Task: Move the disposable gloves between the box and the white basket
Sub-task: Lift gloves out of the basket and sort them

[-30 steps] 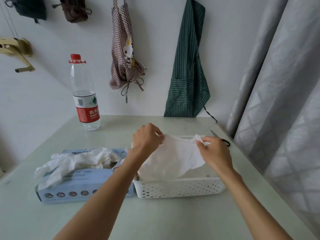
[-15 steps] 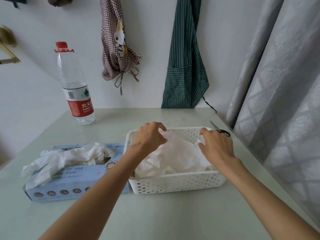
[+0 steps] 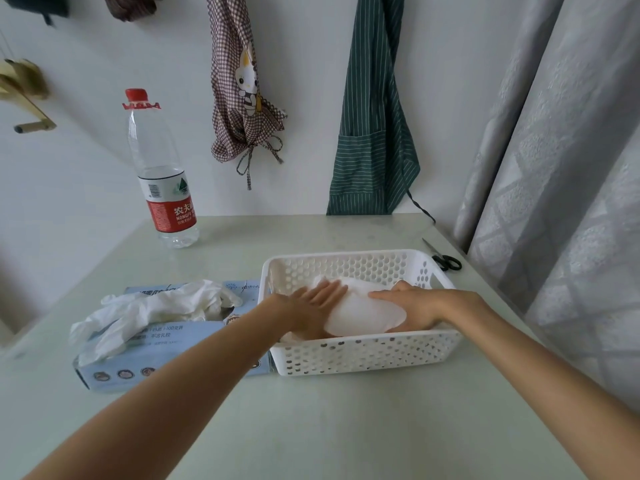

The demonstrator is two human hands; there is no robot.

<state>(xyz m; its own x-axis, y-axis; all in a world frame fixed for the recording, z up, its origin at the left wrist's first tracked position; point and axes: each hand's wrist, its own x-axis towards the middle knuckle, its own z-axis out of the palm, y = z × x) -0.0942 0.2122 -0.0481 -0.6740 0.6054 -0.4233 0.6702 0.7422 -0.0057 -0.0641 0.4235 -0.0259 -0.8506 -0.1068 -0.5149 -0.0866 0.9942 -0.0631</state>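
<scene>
While both hands are down inside the basket, the pale table (image 3: 311, 427) carries everything from large to small. The white basket (image 3: 363, 355) stands right of centre, touching the blue glove box (image 3: 166, 355) on its left side. More disposable gloves (image 3: 152, 306) spill out of the box's top opening, their long run lying left to right across the lid. Within the basket lies a white glove (image 3: 363, 317), its long axis running roughly from the far left to the near right of the basket. The left hand (image 3: 311, 303) lies flat on its left part, fingers straight and pressing down; the right hand (image 3: 412, 306) rests on its right end, fingers stretched leftward, holding nothing that I can see. I judge this glove is being smoothed into place. The gloves on the box lie to the left of both hands, and the left hand is nearer, so it would likely reach there for another glove.
</scene>
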